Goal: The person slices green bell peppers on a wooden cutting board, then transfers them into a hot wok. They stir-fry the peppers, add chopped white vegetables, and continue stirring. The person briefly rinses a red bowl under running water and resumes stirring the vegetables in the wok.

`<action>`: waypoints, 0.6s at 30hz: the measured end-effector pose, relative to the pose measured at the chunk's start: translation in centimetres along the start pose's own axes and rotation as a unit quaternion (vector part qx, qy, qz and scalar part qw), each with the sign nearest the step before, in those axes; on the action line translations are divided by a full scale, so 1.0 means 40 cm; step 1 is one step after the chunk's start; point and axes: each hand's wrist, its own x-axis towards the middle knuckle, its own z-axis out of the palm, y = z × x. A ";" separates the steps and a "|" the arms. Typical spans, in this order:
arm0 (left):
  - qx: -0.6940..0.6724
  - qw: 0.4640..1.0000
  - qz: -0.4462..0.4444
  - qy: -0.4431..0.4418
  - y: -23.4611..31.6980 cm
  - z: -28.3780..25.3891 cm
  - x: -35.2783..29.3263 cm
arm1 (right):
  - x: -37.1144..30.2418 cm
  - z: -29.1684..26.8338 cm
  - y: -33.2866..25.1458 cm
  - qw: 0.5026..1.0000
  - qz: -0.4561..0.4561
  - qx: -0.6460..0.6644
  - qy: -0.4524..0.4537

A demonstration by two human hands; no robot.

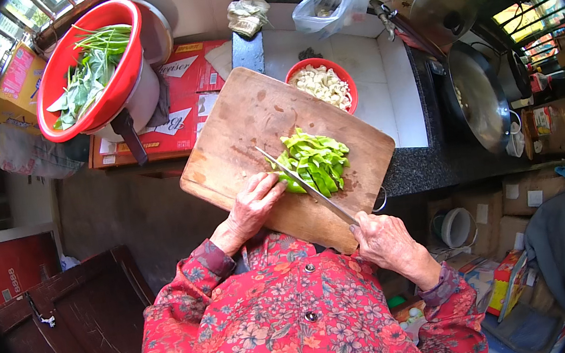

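Gripping the knife (308,187), the right hand (391,242) is closing fully around a handle that its own fingers are hiding, just beyond the chopping board's lower edge. The left hand (255,204) is curling partly closed, its bent fingertips holding down the green pepper (323,163); its thumb is hard to make out. The pepper is lying in cut pieces right of the middle of the chopping board (222,141), and the blade is slanting across the pile, covering some pieces; where its cutting edge is meeting the wood, I cannot tell. The board's upper edge is hiding part of a red bowl (354,93) of pale chopped pieces (321,86), while its lower corner is reaching the flowered garment (300,322). Whatever is supporting the board underneath is lying out of sight. Bare wood is running from the pile toward the upper and right corners, giving the knife tip room; the lower edge is leaving less, with both wrists crowding it. Beyond the right corner, the dark counter (429,167) is curving toward a wok (481,99), and shadow is blurring the boxes (488,215) below.
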 end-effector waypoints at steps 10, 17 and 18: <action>-0.021 0.999 -0.035 -0.013 -0.004 0.000 0.000 | 0.046 -0.040 -0.032 0.990 -0.011 -0.121 -0.072; -0.024 0.999 -0.041 -0.001 -0.008 0.005 -0.005 | 0.143 0.148 0.005 0.995 -0.036 0.040 0.087; -0.023 0.999 -0.040 0.005 -0.006 0.005 -0.006 | 0.146 0.152 0.015 0.994 -0.012 0.071 0.079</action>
